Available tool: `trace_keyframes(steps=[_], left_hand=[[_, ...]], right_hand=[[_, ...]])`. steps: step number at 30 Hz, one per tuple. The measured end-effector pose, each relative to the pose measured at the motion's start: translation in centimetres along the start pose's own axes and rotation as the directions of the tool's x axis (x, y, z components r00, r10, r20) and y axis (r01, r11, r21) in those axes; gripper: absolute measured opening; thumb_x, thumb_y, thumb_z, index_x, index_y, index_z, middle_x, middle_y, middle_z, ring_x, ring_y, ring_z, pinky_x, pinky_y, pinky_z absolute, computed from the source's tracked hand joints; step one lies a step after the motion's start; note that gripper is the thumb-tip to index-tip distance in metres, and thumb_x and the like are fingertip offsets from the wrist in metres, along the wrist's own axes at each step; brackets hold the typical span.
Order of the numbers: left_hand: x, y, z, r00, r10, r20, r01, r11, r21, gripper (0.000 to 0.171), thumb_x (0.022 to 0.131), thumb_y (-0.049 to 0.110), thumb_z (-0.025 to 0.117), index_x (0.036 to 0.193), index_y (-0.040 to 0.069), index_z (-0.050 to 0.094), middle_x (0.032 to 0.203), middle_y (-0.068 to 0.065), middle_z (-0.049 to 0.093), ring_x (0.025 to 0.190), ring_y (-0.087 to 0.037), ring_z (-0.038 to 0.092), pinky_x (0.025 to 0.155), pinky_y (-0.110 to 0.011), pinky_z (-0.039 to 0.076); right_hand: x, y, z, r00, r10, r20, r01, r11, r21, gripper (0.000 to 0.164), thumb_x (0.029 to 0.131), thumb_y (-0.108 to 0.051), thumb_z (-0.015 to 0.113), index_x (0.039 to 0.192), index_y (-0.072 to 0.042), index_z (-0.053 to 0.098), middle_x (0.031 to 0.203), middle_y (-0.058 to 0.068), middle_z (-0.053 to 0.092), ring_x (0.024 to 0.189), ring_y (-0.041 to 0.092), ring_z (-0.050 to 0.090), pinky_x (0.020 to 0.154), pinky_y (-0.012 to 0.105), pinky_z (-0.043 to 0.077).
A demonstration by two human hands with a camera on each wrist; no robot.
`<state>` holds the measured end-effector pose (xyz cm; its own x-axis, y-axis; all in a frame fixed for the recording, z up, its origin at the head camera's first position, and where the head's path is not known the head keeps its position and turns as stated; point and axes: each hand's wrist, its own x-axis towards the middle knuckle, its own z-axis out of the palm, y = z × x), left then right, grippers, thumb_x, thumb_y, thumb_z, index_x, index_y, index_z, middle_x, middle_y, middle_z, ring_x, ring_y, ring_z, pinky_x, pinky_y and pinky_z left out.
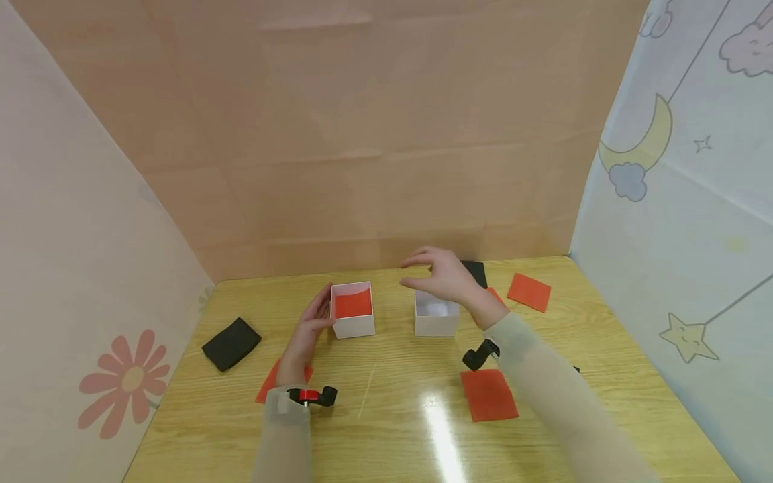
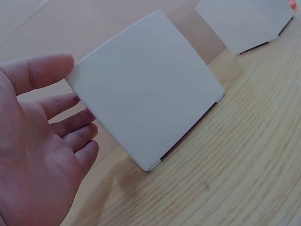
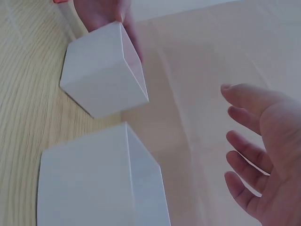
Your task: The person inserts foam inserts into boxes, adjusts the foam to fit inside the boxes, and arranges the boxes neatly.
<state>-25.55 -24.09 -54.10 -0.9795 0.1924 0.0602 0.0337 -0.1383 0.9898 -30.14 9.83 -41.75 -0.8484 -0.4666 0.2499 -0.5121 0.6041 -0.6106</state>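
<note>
Two white open-topped boxes stand side by side on the table. The left box (image 1: 354, 327) has a piece of red cloth (image 1: 353, 304) inside. My left hand (image 1: 311, 329) rests against this box's left side, the thumb touching its near corner, as the left wrist view also shows with the hand (image 2: 40, 136) beside the box (image 2: 146, 89). Over the right box (image 1: 436, 325) hovers my right hand (image 1: 445, 275), thumb and fingers apart with nothing between them. White inner walls show in the right box, partly hidden by that hand.
Folded black cloth (image 1: 232, 344) lies at the left, and another black piece (image 1: 476, 272) at the back right. Red cloth squares lie at the right back (image 1: 529, 292), right front (image 1: 490, 395) and under the left forearm (image 1: 270, 384). Patterned side walls and a tan back sheet surround the table.
</note>
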Motion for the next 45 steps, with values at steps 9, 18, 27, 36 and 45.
trace_keyframes(steps=[9, 18, 27, 36, 45], left_hand=[[0.1, 0.1, -0.1, 1.0, -0.003, -0.006, 0.003, 1.0, -0.027, 0.077, 0.1, -0.005, 0.054, 0.171, 0.011, 0.028, 0.177, -0.008, 0.022, 0.163, -0.027, 0.017, 0.131, -0.047, 0.015], [0.2, 0.1, -0.4, 1.0, -0.01, -0.01, 0.009, 0.999, -0.036, 0.076, 0.1, -0.005, 0.054, 0.17, 0.01, 0.029, 0.177, -0.008, 0.022, 0.164, -0.027, 0.016, 0.13, -0.048, 0.015], [0.1, 0.3, -0.5, 1.0, -0.004, -0.009, 0.004, 1.0, -0.027, 0.076, 0.101, -0.004, 0.054, 0.17, 0.01, 0.028, 0.177, -0.008, 0.022, 0.164, -0.027, 0.016, 0.13, -0.047, 0.016], [-0.1, 0.2, -0.6, 1.0, -0.014, -0.021, 0.013, 1.0, -0.023, 0.076, 0.1, -0.004, 0.054, 0.171, 0.011, 0.028, 0.177, -0.008, 0.021, 0.164, -0.027, 0.016, 0.131, -0.048, 0.014], [-0.4, 0.5, -0.6, 0.999, -0.032, -0.036, 0.032, 0.999, -0.011, 0.076, 0.101, -0.002, 0.055, 0.171, 0.016, 0.03, 0.177, -0.004, 0.023, 0.163, -0.024, 0.018, 0.13, -0.046, 0.017]], right_hand=[[-5.5, 4.1, -3.7, 0.983, 0.144, -0.11, -0.135, 0.987, 0.085, 0.039, 0.094, -0.039, 0.085, 0.128, -0.02, 0.079, 0.132, 0.002, 0.068, 0.119, 0.025, 0.062, 0.096, 0.049, 0.053], [-10.8, 9.4, -5.3, 0.951, 0.262, -0.168, -0.258, 0.965, 0.041, 0.044, 0.096, -0.041, 0.082, 0.131, -0.016, 0.077, 0.137, 0.01, 0.069, 0.114, 0.034, 0.064, 0.089, 0.046, 0.054], [-13.6, 14.6, -6.3, 0.918, 0.376, -0.13, -0.38, 0.925, -0.006, 0.063, 0.098, -0.042, 0.079, 0.146, -0.003, 0.064, 0.147, 0.026, 0.059, 0.13, 0.046, 0.055, 0.1, 0.063, 0.05], [-14.2, 19.6, -7.3, 0.904, 0.415, -0.1, -0.426, 0.895, -0.135, 0.083, 0.096, -0.046, 0.08, 0.154, 0.006, 0.05, 0.153, 0.035, 0.048, 0.138, 0.057, 0.044, 0.111, 0.072, 0.037], [-13.7, 22.3, -8.0, 0.892, 0.451, -0.035, -0.447, 0.868, -0.217, 0.105, 0.09, -0.053, 0.083, 0.159, 0.011, 0.036, 0.159, 0.042, 0.03, 0.145, 0.063, 0.025, 0.116, 0.076, 0.025]])
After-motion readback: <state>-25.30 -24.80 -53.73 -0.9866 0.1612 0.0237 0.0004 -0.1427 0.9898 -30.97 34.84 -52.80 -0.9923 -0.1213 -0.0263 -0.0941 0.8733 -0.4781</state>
